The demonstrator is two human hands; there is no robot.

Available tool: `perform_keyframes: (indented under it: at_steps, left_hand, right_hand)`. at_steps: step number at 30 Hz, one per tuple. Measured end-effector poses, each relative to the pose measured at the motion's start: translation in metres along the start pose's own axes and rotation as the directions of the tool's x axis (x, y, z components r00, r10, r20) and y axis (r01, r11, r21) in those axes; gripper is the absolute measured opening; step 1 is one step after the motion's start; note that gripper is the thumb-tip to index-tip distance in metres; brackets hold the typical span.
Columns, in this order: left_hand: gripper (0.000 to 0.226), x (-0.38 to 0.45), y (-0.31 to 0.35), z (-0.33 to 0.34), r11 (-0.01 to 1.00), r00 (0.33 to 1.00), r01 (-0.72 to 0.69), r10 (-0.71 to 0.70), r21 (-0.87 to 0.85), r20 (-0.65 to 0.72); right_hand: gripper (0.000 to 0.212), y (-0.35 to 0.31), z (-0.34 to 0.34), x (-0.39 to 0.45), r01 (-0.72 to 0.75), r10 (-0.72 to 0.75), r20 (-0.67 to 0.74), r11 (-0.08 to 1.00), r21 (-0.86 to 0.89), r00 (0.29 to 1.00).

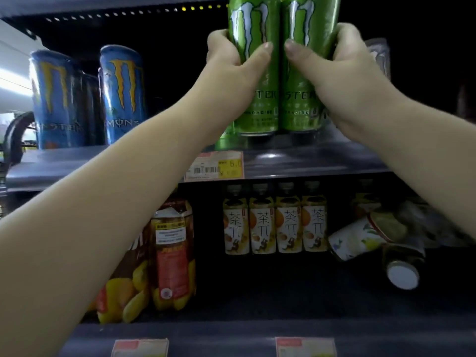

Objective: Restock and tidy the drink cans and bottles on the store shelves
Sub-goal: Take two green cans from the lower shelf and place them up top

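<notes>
The two green cans could knock together or tip as they settle. Each hand holds only one, the cans touch side by side, and their bases sit right at the front lip of the upper shelf (309,161). A push that is uneven would rock one can forward off the edge, in my judgement. The bottles below would take the hit.

Going left to right: at nine o'clock two blue cans (121,94) stand upright on the same shelf, well apart from the hands, with darker cans behind them. The left hand (229,54) is closed around the left green can (257,81), thumb across its front and fingers hidden behind. Another green can seems to stand just behind and below this one, at six o'clock from the hand. The right hand (332,52) is wrapped round the right green can (301,81) the same way. At three o'clock a pale can (378,57) shows dimly past the right wrist.

Both green cans are tall, slim and upright, with a pale claw-mark logo and glossy skins that look slippery. Their tops run out of view at twelve o'clock.

On the lower shelf a row of four tea bottles (274,228) stands neatly at six o'clock. At four o'clock some toppled bottles (373,238) lie on their sides, still to be tidied.
</notes>
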State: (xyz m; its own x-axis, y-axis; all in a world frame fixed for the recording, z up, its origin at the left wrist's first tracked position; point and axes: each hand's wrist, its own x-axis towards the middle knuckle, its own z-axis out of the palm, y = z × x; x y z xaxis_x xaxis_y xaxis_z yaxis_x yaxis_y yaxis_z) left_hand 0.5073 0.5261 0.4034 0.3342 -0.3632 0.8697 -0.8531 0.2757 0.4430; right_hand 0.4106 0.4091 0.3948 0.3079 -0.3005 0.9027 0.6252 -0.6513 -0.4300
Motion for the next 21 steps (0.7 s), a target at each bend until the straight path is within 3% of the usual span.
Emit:
perform_keyframes:
  at_steps: [8,11,15,19,21]
  left_hand:
    - [0.041,-0.002,-0.006,0.01,0.998,0.996,0.065,-0.065,-0.006,-0.068]
    - [0.032,-0.005,-0.014,0.004,0.993,0.99,0.111,-0.113,-0.03,-0.085]
    - [0.036,-0.006,-0.018,-0.008,0.99,0.987,0.138,-0.138,-0.005,-0.086]
    - [0.036,-0.003,-0.021,-0.019,0.989,0.986,0.149,-0.148,0.005,-0.076]
    - [0.037,-0.001,-0.025,-0.023,0.983,0.982,0.176,-0.18,-0.054,-0.063]
  right_hand:
    - [0.052,0.016,0.006,-0.005,-0.026,0.025,-0.016,0.999,-0.038,1.0]
    - [0.051,0.015,0.01,-0.008,0.005,-0.008,-0.025,0.992,-0.124,1.0]
    - [0.049,0.01,0.017,-0.002,0.018,-0.025,-0.017,0.952,-0.304,1.0]
    - [0.054,0.008,0.028,0.006,-0.121,0.122,-0.017,0.931,-0.344,0.992]
    - [0.039,0.01,0.03,0.007,-0.157,0.163,-0.009,0.93,-0.331,0.987]
